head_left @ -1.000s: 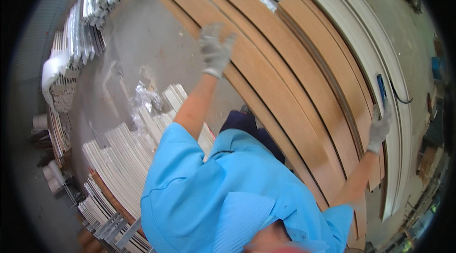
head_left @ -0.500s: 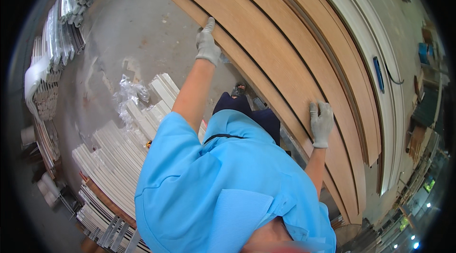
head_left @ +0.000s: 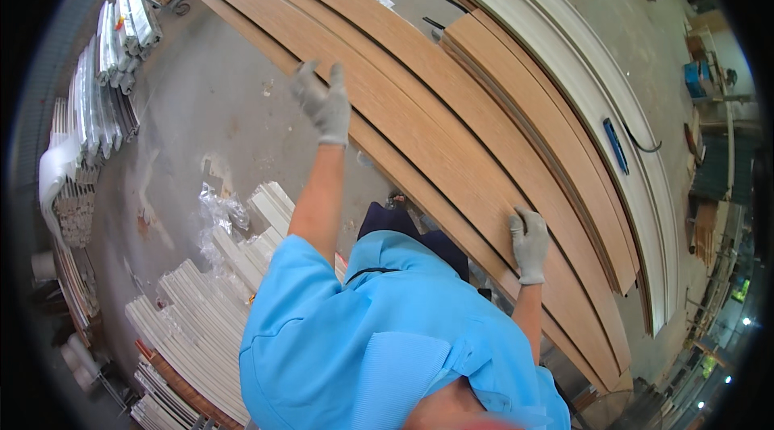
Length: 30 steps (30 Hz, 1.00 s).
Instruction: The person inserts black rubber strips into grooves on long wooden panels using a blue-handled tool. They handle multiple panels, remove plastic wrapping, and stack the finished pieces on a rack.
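Long wood-coloured boards [head_left: 419, 135] with dark grooves between them run from the upper left to the lower right in front of me. My left hand [head_left: 324, 105], in a grey glove, is at the near left edge of the boards with its fingers spread and nothing in it. Whether its fingertips touch the edge I cannot tell. Farther right, my gloved right hand [head_left: 529, 248] rests on the face of a board beside a dark groove. Its fingers are bent, with the thumb apart, and it holds nothing I can see.
Beyond lie a shorter stack of wood-coloured boards [head_left: 548, 135] and long white profiles [head_left: 592, 79] with a blue tool [head_left: 615, 146] on them. White strips [head_left: 189, 313] and crumpled clear plastic [head_left: 222, 210] lie on the floor at left. Wrapped bundles [head_left: 93, 99] stand at the far left.
My left hand has come off its thumb-up hold on the board edge and spread its fingers. The view has shifted, bringing the boards' far ends into sight. My right hand stays on the board.
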### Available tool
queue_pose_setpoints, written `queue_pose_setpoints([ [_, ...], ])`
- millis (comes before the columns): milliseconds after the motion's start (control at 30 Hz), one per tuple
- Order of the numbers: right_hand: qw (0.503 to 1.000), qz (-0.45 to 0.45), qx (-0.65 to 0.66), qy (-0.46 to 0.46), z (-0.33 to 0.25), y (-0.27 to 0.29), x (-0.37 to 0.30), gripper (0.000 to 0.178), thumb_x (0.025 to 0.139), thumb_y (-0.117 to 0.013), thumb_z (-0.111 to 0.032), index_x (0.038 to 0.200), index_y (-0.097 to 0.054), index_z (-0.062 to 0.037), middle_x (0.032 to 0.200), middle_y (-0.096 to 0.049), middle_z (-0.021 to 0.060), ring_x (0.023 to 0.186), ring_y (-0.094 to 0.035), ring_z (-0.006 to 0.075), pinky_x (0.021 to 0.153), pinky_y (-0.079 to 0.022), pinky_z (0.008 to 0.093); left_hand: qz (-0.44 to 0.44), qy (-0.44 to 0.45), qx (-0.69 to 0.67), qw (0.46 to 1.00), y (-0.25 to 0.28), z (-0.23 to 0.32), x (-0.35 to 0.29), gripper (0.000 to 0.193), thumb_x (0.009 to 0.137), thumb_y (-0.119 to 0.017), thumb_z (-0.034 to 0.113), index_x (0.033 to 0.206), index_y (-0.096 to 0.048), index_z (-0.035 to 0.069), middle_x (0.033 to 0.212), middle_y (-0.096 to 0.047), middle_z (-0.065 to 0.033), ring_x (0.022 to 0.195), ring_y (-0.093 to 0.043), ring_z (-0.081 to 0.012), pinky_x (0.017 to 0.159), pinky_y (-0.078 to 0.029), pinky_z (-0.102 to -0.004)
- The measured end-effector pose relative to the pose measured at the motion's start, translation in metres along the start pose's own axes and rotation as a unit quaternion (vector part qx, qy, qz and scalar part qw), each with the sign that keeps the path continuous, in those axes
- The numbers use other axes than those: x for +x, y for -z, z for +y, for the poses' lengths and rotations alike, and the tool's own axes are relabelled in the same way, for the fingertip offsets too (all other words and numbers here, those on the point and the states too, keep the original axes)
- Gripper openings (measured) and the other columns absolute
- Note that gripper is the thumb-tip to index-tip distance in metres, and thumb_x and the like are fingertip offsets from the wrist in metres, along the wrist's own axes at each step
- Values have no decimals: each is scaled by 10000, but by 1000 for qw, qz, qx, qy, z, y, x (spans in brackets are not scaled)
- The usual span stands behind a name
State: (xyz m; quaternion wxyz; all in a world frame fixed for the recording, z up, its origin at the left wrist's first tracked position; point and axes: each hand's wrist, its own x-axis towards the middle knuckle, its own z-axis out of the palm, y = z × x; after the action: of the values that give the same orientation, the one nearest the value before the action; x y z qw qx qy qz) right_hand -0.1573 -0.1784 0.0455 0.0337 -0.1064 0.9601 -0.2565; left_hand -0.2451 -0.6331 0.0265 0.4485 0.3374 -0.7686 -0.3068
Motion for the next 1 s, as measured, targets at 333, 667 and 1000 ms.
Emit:
queue_pose_setpoints([
  [333, 986, 50, -161, -11, 88, 47, 33, 416, 919, -695, -356, 1216, -651, -69, 1189, -648, 164, 1131, -585, 369, 1016, -432, 481, -602, -332, 371, 624, -169, 76, 98, 991, 584, -894, 584, 1401, -580, 121, 1470, -532, -129, 1378, -473, -318, 1132, -384, -390],
  [667, 980, -75, -156, -94, 95, 85, 43, 662, 769, -799, -479, 1241, -644, -42, 1208, -644, 173, 1151, -590, 358, 990, -470, 463, -767, -296, 435, 368, -279, 50, 101, 1097, 464, -963, 511, 1431, -557, 188, 1486, -525, -96, 1379, -475, -305, 1116, -404, -402],
  [1000, 961, -214, 61, -164, 134, 137, 22, 731, 573, -918, -270, 1189, -632, 3, 1116, -690, 205, 1042, -663, 368, 887, -528, 409, -708, -413, 398, 412, -178, 133, 143, 944, 463, -970, 405, 1303, -639, 131, 1247, -691, -106, 1170, -643, -304, 956, -515, -408],
])
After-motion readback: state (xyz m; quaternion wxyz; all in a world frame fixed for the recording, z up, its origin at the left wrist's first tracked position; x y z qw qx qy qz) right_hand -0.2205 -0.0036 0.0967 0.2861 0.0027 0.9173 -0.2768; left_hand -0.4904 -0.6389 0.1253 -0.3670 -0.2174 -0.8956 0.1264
